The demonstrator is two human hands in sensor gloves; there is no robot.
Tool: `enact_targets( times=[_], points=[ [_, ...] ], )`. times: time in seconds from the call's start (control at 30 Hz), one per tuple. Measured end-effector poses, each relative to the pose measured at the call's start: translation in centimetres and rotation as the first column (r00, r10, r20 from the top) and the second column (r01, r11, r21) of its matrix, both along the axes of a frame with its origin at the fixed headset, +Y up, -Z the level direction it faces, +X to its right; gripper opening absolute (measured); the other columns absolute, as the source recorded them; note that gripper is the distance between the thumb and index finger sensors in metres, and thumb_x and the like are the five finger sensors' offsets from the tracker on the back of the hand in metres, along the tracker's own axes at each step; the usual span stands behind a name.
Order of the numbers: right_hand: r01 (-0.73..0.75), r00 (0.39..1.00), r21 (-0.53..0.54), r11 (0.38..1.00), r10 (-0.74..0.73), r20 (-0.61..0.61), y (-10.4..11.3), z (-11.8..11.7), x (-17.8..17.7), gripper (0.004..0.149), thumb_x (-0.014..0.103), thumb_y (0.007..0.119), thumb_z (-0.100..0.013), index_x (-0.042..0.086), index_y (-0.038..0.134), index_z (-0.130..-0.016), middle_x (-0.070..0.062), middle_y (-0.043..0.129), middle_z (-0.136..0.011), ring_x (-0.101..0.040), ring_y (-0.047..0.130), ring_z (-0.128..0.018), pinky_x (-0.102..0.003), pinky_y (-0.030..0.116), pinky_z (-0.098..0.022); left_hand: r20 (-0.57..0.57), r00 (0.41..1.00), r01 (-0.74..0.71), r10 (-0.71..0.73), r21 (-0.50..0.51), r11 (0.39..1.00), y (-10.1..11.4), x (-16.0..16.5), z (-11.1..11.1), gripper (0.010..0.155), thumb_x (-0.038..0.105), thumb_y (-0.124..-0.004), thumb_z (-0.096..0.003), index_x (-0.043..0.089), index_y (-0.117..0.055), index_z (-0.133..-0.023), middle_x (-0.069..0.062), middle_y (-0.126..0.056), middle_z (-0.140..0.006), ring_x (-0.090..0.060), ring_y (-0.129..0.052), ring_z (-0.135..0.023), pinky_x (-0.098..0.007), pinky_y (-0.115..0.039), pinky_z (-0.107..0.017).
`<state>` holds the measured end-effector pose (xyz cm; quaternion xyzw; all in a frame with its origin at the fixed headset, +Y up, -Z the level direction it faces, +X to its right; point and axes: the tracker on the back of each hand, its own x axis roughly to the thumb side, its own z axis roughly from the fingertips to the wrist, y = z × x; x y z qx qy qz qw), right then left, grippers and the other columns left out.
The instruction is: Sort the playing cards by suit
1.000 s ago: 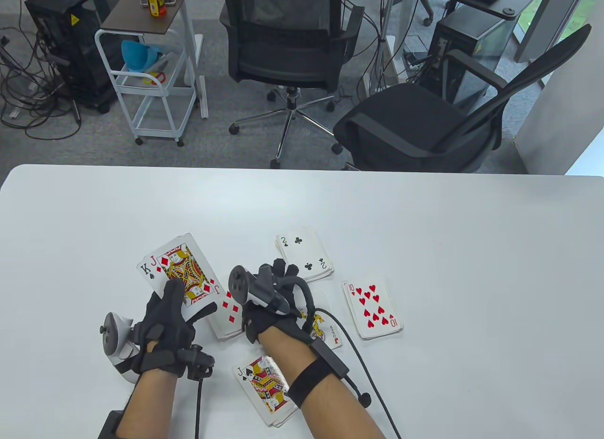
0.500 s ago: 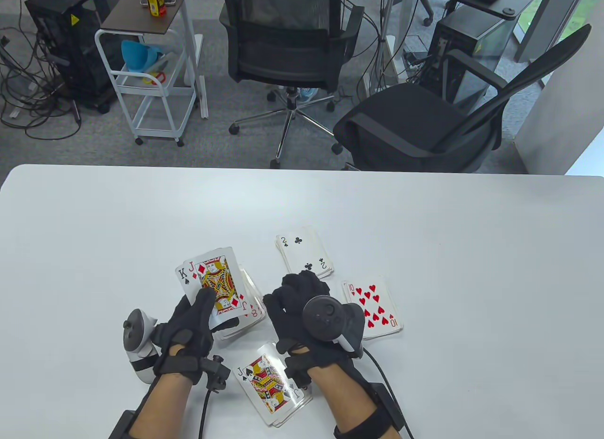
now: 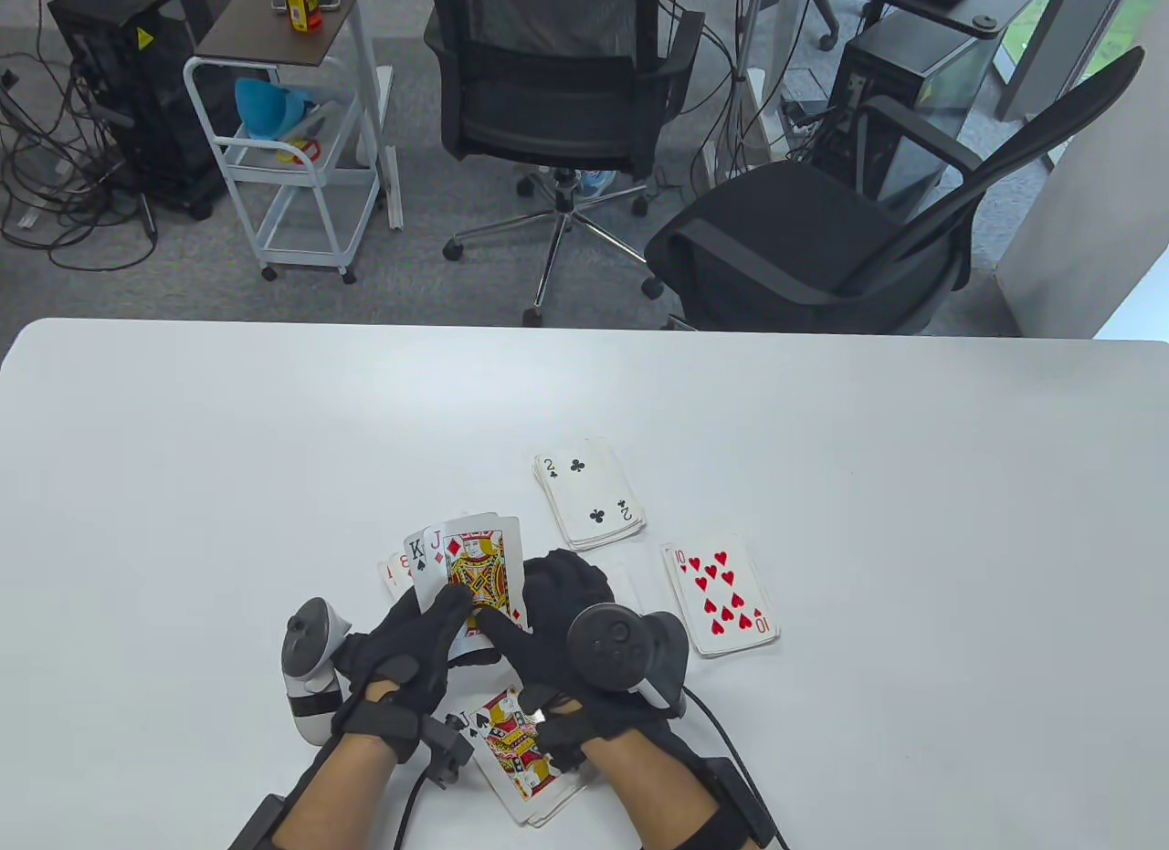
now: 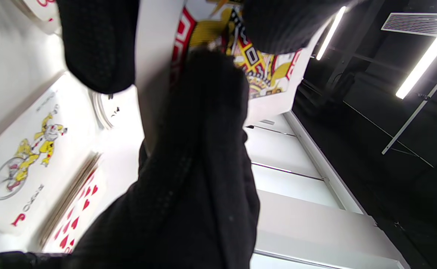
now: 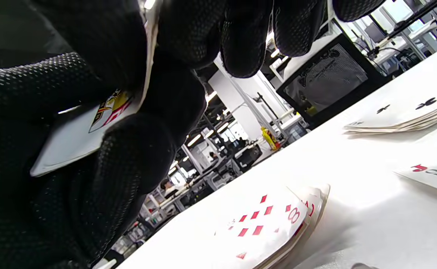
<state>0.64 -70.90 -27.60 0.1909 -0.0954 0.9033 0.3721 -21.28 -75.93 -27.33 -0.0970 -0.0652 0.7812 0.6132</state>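
Sorting looks well along: stacks of clubs (image 3: 589,503), hearts (image 3: 721,599), spades (image 3: 516,745) and diamonds (image 5: 274,224) lie face up on the tabletop (image 3: 913,485). The left hand (image 3: 402,654) grips a small fan of unsorted cards (image 3: 461,567), and the right hand (image 3: 557,626) pinches its front jack of diamonds (image 3: 479,571). How many cards remain behind is hidden, and the diamond stack is mostly covered from above.

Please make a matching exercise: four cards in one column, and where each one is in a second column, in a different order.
1. jack of diamonds
2. two of clubs
3. ten of hearts
4. jack of spades

A. top of the pile nearest the person
B. top of the pile farthest from the person
C. held by both hands
D. top of the rightmost pile

Pairs: 1-C, 2-B, 3-D, 4-A
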Motion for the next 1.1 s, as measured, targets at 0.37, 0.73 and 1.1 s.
enact_targets(
  times=[0.37,0.73,1.1],
  points=[
    [0.082,0.994,-0.004,0.997,-0.081,0.067,-0.6,-0.7,1.3,0.04,0.038,0.083,-0.055,0.007,0.086,-0.079,-0.018,0.077,-0.097,-0.05,0.062,-0.096,-0.072,0.046,-0.067,-0.024,1.0,-0.013,0.013,-0.008,1.0,0.3,-0.3,0.1,0.05,0.048,-0.077,-0.0587,0.026,-0.068,-0.103,0.002,-0.085,-0.098,-0.028,-0.095,-0.082,-0.041,-0.092,-0.052],
    [0.11,0.989,-0.047,0.993,-0.105,0.105,-0.8,-1.4,2.4,0.037,0.035,0.083,-0.055,0.006,0.084,-0.08,-0.018,0.074,-0.098,-0.051,0.059,-0.097,-0.072,0.044,-0.067,-0.12,0.993,-0.009,0.011,0.016,1.0,1.2,-2.0,0.1,0.048,0.045,-0.077,-0.0587,0.025,-0.069,-0.102,0.002,-0.087,-0.097,-0.027,-0.097,-0.081,-0.04,-0.092,-0.051],
    [-0.05,0.997,-0.196,0.979,0.059,0.039,-1.4,-2.3,1.6,0.039,0.03,0.082,-0.057,0.004,0.082,-0.085,-0.021,0.065,-0.104,-0.054,0.048,-0.101,-0.074,0.036,-0.067,-0.249,0.958,-0.117,0.141,0.112,0.987,3.0,-5.2,0.1,0.048,0.048,-0.077,-0.0583,0.022,-0.072,-0.099,0.001,-0.093,-0.09,-0.026,-0.101,-0.075,-0.04,-0.094,-0.048]
  ],
)
